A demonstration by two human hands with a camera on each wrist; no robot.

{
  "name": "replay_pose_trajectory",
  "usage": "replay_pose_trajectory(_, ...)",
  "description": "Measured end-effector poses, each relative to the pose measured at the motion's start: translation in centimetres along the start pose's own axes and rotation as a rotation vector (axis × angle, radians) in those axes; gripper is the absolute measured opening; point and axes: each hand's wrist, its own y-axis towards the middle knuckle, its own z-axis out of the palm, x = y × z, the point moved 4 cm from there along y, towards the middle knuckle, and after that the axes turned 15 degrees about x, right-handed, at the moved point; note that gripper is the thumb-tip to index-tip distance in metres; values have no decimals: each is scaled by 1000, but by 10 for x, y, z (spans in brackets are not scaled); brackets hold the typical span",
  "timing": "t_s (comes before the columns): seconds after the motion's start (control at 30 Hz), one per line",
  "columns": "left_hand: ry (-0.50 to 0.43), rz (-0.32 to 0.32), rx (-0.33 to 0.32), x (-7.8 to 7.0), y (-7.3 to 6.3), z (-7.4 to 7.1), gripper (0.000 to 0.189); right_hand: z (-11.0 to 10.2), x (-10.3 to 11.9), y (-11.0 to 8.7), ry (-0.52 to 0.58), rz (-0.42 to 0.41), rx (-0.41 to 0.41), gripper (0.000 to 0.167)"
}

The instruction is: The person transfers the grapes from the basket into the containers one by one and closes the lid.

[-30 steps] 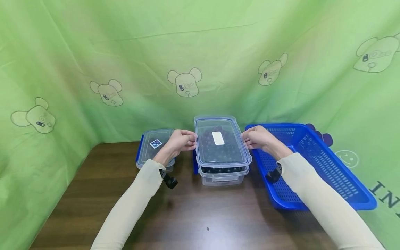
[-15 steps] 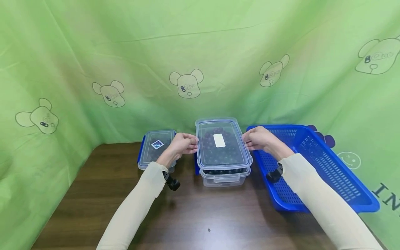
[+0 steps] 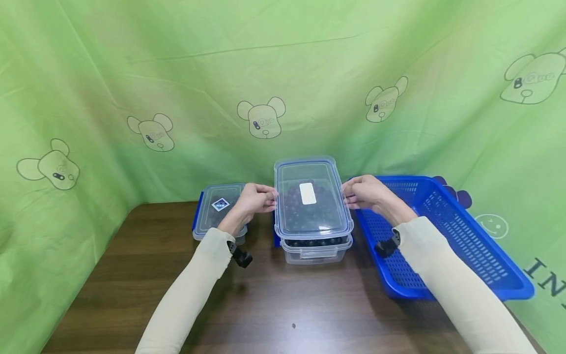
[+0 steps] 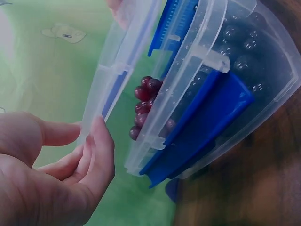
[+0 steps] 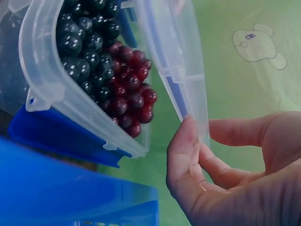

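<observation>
A clear lid (image 3: pixel 314 216) with a blue seal and a white label is held tilted above a clear container (image 3: pixel 320 255). My left hand (image 3: pixel 256 199) pinches the lid's left edge, and my right hand (image 3: pixel 364 191) pinches its right edge. In both wrist views a gap shows between lid and rim. Inside the container lie dark grapes (image 5: pixel 87 52) and red grapes (image 5: pixel 134 89), the red ones heaped above the rim. Blue side latches (image 4: pixel 202 125) hang down, unfastened. Left of it stands a smaller lidded container (image 3: pixel 205 216) with a diamond-shaped label.
A blue perforated basket (image 3: pixel 468 246) stands at the right, close to the grape container. The wooden table (image 3: pixel 177 285) extends in front, with a small dark spot on it. A green printed curtain (image 3: pixel 199 98) hangs behind and at both sides.
Between half a second ago and now, the lid has risen a little and its gap above the container has widened slightly. Both hands keep their pinch on its edges.
</observation>
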Motion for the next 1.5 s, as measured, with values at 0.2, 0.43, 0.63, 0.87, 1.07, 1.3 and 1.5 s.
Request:
replay_pose_trajectory(0.2,11,95,-36,-13,-4,-3,30,3,13,-4,-59,-74,-127,35)
replay_pose_trajectory(0.43,90,223,-146,-29,-10,-6,28,4,31,-12,-86,-144,-276,38)
replay_pose_trajectory(0.63,20,283,-128,-32,-13,-4,28,-1,40,-21,-76,-186,-340,40)
replay_pose_trajectory(0.87,-67,388,-93,-40,-22,-7,29,1,55,-29,34,-284,-344,35)
replay_pose_trajectory(1.07,-112,466,-43,-43,-25,-11,28,2,61,-33,41,-275,-308,42)
replay_pose_trajectory(1.3,-92,471,-5,-33,-20,-12,24,0,52,-29,48,-212,-206,56)
replay_pose_trajectory(1.5,-46,442,-19,-22,-16,-13,18,0,45,-24,35,-198,-138,51)
